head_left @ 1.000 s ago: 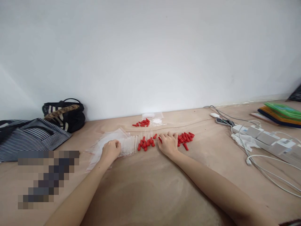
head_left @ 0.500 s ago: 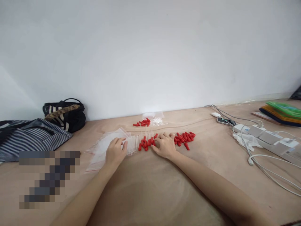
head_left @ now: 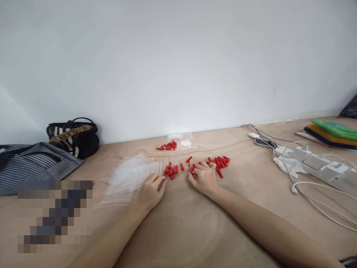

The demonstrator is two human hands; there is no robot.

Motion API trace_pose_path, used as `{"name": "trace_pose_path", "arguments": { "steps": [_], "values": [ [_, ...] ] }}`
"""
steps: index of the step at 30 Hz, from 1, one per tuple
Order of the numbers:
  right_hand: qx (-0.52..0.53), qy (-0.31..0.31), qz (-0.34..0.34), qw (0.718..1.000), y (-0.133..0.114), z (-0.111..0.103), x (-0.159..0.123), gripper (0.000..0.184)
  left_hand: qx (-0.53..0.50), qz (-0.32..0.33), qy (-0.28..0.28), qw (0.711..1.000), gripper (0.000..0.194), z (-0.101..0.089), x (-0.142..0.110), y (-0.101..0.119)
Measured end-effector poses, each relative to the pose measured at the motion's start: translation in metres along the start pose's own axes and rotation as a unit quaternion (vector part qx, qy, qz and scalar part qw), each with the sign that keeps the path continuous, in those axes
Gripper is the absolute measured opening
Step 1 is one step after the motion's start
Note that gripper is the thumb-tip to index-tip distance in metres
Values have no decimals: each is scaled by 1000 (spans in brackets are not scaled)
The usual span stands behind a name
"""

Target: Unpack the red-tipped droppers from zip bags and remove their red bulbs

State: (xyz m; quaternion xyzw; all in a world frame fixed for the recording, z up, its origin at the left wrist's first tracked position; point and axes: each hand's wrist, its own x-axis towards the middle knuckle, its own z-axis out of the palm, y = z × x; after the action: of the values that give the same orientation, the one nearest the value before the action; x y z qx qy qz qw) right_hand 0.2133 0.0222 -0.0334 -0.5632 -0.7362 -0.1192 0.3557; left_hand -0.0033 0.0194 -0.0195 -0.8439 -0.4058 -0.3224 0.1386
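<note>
Glass dropper tubes [head_left: 155, 168] lie side by side over clear zip bags [head_left: 122, 176]. Several droppers with red rubber bulbs [head_left: 171, 171] on their ends lie just right of them. My left hand [head_left: 152, 190] is at the near end of the tubes, thumb and fingertips closed together; what they pinch, if anything, is too small to make out. My right hand [head_left: 205, 179] rests at the left side of a pile of loose red bulbs [head_left: 221, 162], fingers curled over several of them. A dropper [head_left: 191, 165] stands out beside its index finger; the grip itself is hidden.
Further back lie more red bulbs [head_left: 169, 145] and a clear bag [head_left: 184, 141] by the wall. A power strip [head_left: 318, 163] with chargers and white cables [head_left: 309, 201] is at right, near green and orange folders [head_left: 333, 130]. Striped [head_left: 39, 165] and black bags [head_left: 80, 139] stand at left.
My left hand has moved right along the tubes, opening and then closing its fingers. My right hand went left toward the bulbed droppers, then back right; a dropper now shows beside it.
</note>
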Motion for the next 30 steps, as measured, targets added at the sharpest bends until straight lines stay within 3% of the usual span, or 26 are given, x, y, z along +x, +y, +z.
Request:
{"name": "trace_pose_path", "arguments": {
  "steps": [5, 8, 11, 16, 21, 30],
  "values": [
    [16, 59, -7, 998, 2, -15, -11, 29, 1, 21, 13, 1000, 16, -1, 0, 8],
    [58, 62, -30, 996, -1, -24, -18, 30, 27, 47, 32, 998, 23, -1, 2, 13],
    [144, 29, -80, 986, -3, -33, -27, 25, 68, 92, 39, 993, 32, -1, 6, 18],
    [230, -79, -110, 964, -2, -43, -31, 18, 43, 186, 33, 981, 26, -4, 8, 22],
    [206, -103, -81, 970, 0, -35, -25, 21, 36, 171, 3, 985, 20, -3, 5, 25],
    [113, -75, -155, 979, -3, -13, -22, 21, 37, 172, -21, 984, 21, 7, 7, 35]
  ]
}}
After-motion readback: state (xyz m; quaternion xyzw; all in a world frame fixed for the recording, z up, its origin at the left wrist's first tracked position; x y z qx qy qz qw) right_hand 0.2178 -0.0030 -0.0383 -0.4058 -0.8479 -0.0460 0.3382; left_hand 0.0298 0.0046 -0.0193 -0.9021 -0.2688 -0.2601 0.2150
